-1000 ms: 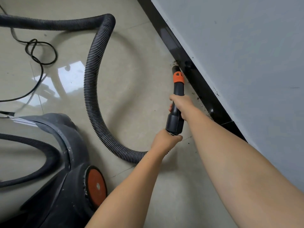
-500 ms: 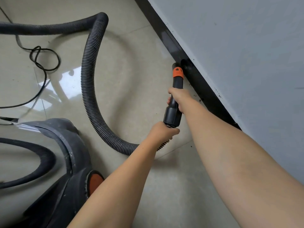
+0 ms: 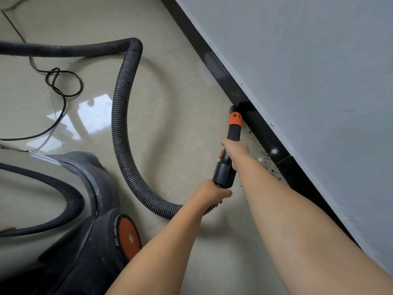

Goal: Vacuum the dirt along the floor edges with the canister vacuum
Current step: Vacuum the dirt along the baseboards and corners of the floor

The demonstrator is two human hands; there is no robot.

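Glossy beige tile floor (image 3: 191, 116) carries the black canister vacuum (image 3: 89, 241) nearest. Left hand (image 3: 210, 191) grips its ribbed grey hose (image 3: 125, 116); right hand (image 3: 235, 149) wraps the black orange-banded nozzle (image 3: 233, 124), tip seemingly touching the black skirting (image 3: 265, 135). Edge-sweeping; next, draw back over the dark grit (image 3: 266, 160).

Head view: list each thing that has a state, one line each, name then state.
nozzle: tip at the black baseboard.
hose: looped on the floor.
right hand: grips the nozzle.
left hand: grips the hose end.
dirt: lying by the baseboard.
power cord: loosely coiled.
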